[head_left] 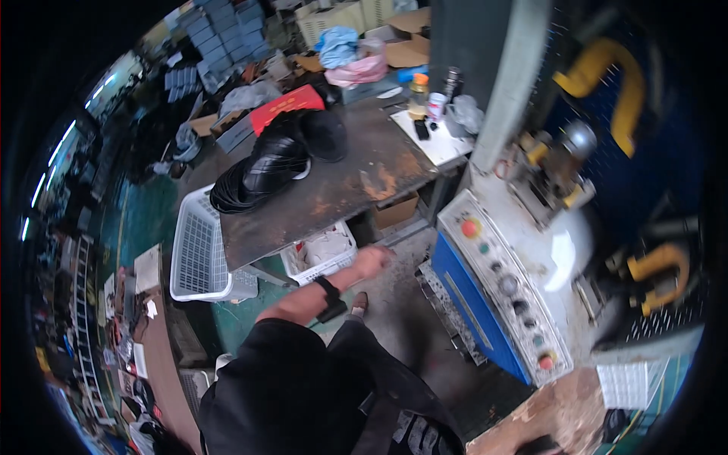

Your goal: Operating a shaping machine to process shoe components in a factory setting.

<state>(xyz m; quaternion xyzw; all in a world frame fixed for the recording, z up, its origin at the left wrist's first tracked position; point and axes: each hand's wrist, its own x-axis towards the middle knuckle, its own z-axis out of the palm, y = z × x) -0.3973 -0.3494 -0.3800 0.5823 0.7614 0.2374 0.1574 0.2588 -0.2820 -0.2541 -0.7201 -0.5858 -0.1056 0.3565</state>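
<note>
My left hand (371, 262) hangs in the air between the worktable and the machine, with a dark band around its wrist. Its fingers are small and blurred, so their closure is unclear; no held object can be made out. Below and left of it is a white plastic basket (348, 251) with pale pieces inside, partly under the tabletop. On the dark, worn worktable (341, 193) lies a fanned stack of shiny black pieces (265, 171). To the hand's right stands a machine with a control panel (509, 286) of knobs and red buttons. My right hand does not show.
A larger white basket (199, 250) stands at the table's left end. A red box (287, 108), bottles (418, 95) and plastic bags (356, 68) crowd the back. Yellow curved parts (618, 83) rise at the right. A wooden board (557, 413) lies near the lower right.
</note>
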